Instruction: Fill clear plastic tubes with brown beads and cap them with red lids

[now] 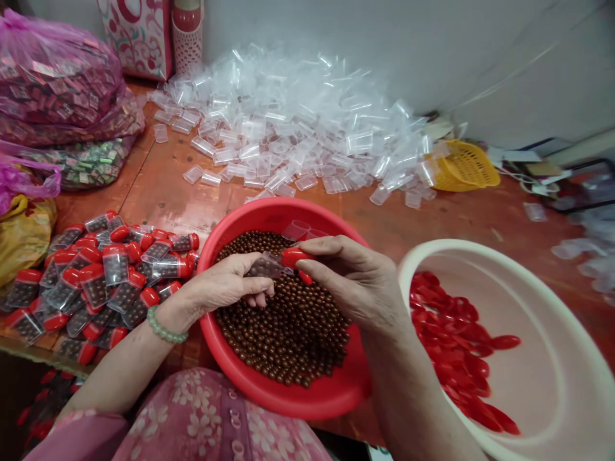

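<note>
My left hand [235,282] grips a small clear plastic box [265,265] with brown beads inside, tilted over the red basin [283,403]. In my right hand [348,269], thumb and fingers pinch a red cap [294,257] at the box's end; whether it is seated on the box I cannot tell. A second bit of red shows just under those fingers. Below both hands, brown beads [288,339] fill much of the basin. A couple of clear boxes [296,230] lie on the beads at the basin's far side.
Filled, red-capped boxes [115,266] are heaped at left. Loose red caps [451,333] lie in a white basin [542,358] at right. Clear boxes [288,128] pile up at the back, beside a yellow basket [466,166]. Stuffed plastic bags [62,77] stand far left.
</note>
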`<move>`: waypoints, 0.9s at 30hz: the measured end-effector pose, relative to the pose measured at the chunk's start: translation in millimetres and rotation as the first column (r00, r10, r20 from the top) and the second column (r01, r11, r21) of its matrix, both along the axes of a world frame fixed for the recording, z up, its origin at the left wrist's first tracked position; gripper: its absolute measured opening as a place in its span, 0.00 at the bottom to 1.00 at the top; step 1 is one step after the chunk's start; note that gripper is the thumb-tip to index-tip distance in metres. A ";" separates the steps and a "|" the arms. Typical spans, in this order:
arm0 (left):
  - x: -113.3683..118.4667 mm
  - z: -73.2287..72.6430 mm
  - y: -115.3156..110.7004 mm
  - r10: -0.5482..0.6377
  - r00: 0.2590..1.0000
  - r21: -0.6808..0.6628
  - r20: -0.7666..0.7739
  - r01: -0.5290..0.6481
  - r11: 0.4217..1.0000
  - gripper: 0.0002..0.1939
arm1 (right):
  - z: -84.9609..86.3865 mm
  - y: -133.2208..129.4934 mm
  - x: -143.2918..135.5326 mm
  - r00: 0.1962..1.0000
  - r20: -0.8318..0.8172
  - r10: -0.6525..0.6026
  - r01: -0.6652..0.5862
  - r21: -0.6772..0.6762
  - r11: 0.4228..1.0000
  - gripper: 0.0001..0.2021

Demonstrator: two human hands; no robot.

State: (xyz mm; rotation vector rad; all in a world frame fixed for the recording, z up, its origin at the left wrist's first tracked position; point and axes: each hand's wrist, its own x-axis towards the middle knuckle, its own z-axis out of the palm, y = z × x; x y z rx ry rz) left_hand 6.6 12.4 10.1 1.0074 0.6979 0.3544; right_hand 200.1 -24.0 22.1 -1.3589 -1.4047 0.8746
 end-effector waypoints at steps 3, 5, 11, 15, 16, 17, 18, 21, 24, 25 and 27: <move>-0.1 1.1 0.8 0.021 1.000 -0.016 0.001 -0.021 1.000 0.08 | -2.0 -3.1 4.6 0.999 -0.007 -0.045 0.045 -0.003 0.999 0.07; -0.2 1.6 1.3 0.030 0.999 -0.018 0.017 -0.030 0.999 0.08 | -2.5 -4.2 6.3 0.999 -0.003 -0.053 0.053 -0.004 0.999 0.07; 0.1 1.6 2.2 0.028 0.999 0.002 0.046 -0.028 1.000 0.06 | 0.4 0.5 2.0 0.999 -0.039 -0.036 0.037 0.027 0.999 0.06; -0.1 -1.3 1.3 0.038 0.998 -0.021 0.051 -0.037 0.999 0.07 | 0.8 4.3 -1.0 0.996 0.070 0.063 -0.067 0.058 0.996 0.07; -0.2 -1.9 1.1 0.036 0.998 -0.025 0.051 -0.035 0.999 0.07 | 1.1 4.6 -0.8 0.992 0.097 0.080 -0.086 0.063 0.994 0.07; -0.3 -2.4 0.9 0.032 0.998 -0.026 0.051 -0.031 0.999 0.07 | 1.7 4.6 -0.3 0.989 0.115 0.092 -0.100 0.068 0.993 0.07; -0.2 -2.7 0.8 0.029 0.998 -0.026 0.051 -0.028 0.999 0.07 | 2.8 4.4 0.5 0.986 0.129 0.103 -0.113 0.072 0.991 0.07; 0.2 -2.6 0.7 0.011 0.999 -0.027 0.051 -0.010 1.000 0.05 | 9.4 2.9 3.4 0.973 0.168 0.157 -0.172 0.076 0.982 0.07; 0.3 -1.5 1.0 -0.009 0.999 -0.013 0.052 0.010 1.000 0.03 | 16.6 1.8 3.7 0.961 0.195 0.195 -0.213 0.073 0.974 0.09; 0.0 -1.1 1.2 -0.009 0.998 -0.008 0.056 0.010 1.000 0.03 | 18.0 1.6 2.8 0.964 0.187 0.187 -0.204 0.077 0.976 0.09; -0.7 -0.6 1.7 -0.009 0.998 -0.003 0.065 0.010 1.000 0.02 | 18.2 2.0 -0.4 0.978 0.149 0.143 -0.157 0.087 0.984 0.09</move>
